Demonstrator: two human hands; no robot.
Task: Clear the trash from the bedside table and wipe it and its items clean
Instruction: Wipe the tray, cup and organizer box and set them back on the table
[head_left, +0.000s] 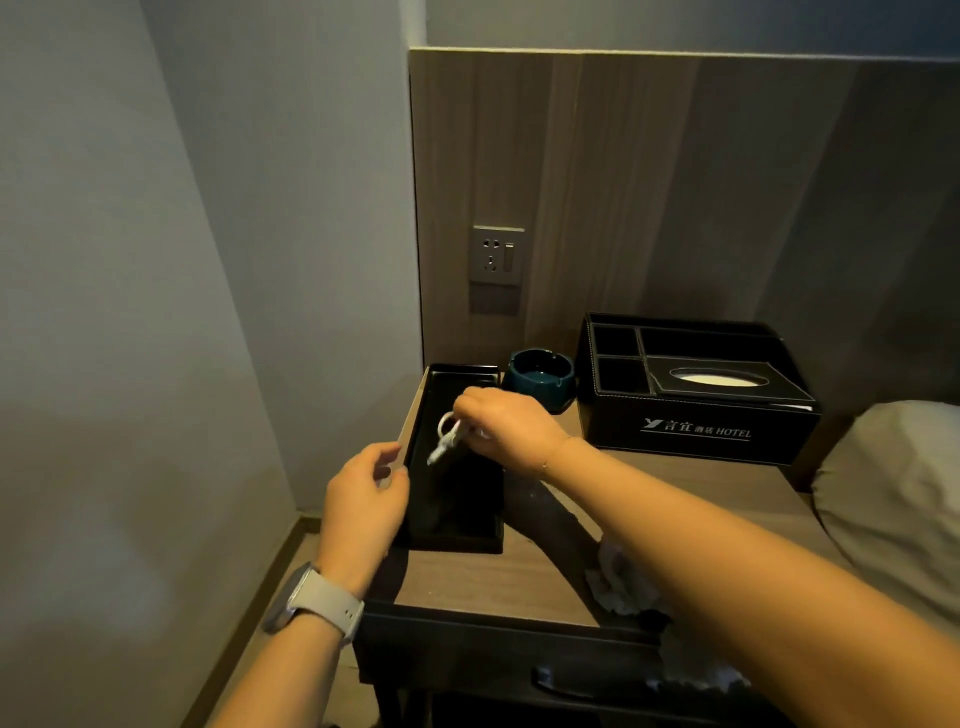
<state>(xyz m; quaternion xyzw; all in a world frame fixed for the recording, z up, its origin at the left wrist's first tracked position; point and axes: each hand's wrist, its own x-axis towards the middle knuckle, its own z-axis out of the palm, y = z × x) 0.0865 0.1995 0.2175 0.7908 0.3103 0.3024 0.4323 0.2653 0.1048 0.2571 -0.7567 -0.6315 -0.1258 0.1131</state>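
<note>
On the left of the wooden bedside table (649, 488) lies a long black tray (457, 519). My right hand (506, 423) hovers over the tray, shut on a coiled white charging cable (448, 439) whose plugs dangle down. To the left, my left hand (363, 499) is at the tray's left rim, fingers apart and holding nothing. A crumpled white tissue (618, 582) lies near the table's front edge, partly hidden under my right forearm.
A dark teal ashtray (540, 376) stands behind the tray. A black hotel tissue box organiser (696, 410) fills the back right. A wall socket (496, 254) is on the wooden headboard panel. A pillow (893, 499) lies to the right, a grey wall to the left.
</note>
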